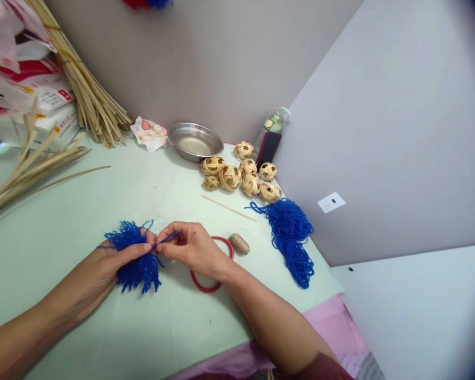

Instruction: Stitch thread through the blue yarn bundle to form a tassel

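A bushy blue yarn pom-pom [136, 272] with loose cut ends is gripped in my left hand [121, 258], the thumb lying across its middle. Beside it, my right hand [193, 248] pinches a strand of blue yarn [168, 237] that runs to the pom-pom near the left thumb tip. The fingertips of both hands almost meet there. Partly behind my right wrist lies a red ring [209, 289] on the table. A spool of tan thread [239, 244] rests just right of the ring.
A skein of blue yarn [291, 232] lies at the table's right edge. Several woven strip balls [230, 178], a metal bowl [196, 142], a bottle [275, 122] and a phone [269, 149] stand at the back. Bamboo-like strips [35, 163] and a thin stick [229, 207] lie on the pale green table [150, 338].
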`<act>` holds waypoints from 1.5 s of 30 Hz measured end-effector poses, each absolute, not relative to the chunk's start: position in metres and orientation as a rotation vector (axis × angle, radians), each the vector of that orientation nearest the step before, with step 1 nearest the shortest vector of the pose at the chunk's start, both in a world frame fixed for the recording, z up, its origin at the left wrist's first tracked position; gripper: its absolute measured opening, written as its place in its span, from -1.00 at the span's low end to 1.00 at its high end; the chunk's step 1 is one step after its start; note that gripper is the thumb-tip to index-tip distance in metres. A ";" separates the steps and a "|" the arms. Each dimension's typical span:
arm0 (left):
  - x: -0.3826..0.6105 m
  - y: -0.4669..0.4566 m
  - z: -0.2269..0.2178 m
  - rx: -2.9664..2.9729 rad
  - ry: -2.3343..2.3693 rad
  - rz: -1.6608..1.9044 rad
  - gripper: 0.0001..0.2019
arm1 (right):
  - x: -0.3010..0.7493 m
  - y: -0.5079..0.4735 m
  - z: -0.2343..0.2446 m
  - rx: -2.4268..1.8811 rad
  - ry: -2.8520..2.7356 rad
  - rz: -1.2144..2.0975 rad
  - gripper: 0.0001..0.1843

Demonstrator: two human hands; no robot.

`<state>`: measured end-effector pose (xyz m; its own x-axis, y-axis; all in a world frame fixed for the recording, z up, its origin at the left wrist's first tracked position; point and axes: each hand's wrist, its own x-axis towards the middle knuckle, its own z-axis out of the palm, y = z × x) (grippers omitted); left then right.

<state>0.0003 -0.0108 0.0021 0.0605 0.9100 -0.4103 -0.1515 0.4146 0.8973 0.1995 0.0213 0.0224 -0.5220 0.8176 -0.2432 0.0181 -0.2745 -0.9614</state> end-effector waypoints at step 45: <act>0.006 -0.009 0.022 0.690 1.236 0.904 -0.60 | 0.214 0.020 0.035 -1.459 -2.276 0.671 -0.72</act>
